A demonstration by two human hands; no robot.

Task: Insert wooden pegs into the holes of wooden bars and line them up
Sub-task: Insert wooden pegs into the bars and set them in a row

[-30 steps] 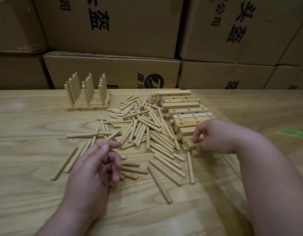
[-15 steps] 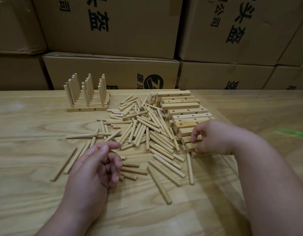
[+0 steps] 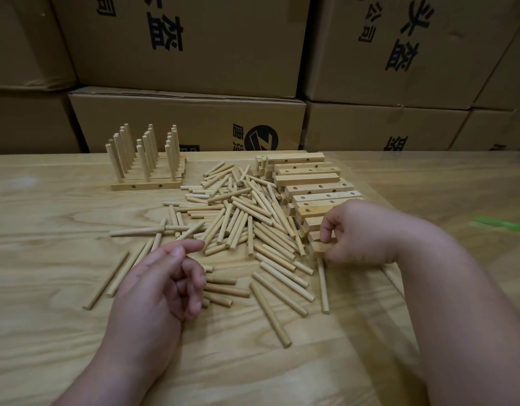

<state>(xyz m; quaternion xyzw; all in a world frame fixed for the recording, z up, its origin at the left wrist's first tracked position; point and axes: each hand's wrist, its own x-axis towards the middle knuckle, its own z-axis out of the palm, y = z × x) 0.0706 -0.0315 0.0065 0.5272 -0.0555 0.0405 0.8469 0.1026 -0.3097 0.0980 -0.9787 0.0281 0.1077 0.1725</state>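
A loose heap of wooden pegs [image 3: 241,230] covers the middle of the wooden table [image 3: 48,288]. To its right lies a stack of wooden bars with holes [image 3: 308,180]. My right hand [image 3: 358,232] is at the near end of that stack, its fingers and thumb curled round the nearest bar [image 3: 320,248]. My left hand [image 3: 162,282] hovers at the left of the heap with loosely curled fingers and holds nothing. At the back left stand several finished bars with upright pegs [image 3: 144,165], lined up side by side.
Stacked cardboard boxes [image 3: 179,48] form a wall right behind the table's far edge. A green strip [image 3: 501,225] lies on the table at the far right. A few stray pegs [image 3: 118,273] lie left of my left hand.
My right hand has closed a little more on the nearest bar at the stack's near end. My left hand has barely moved.
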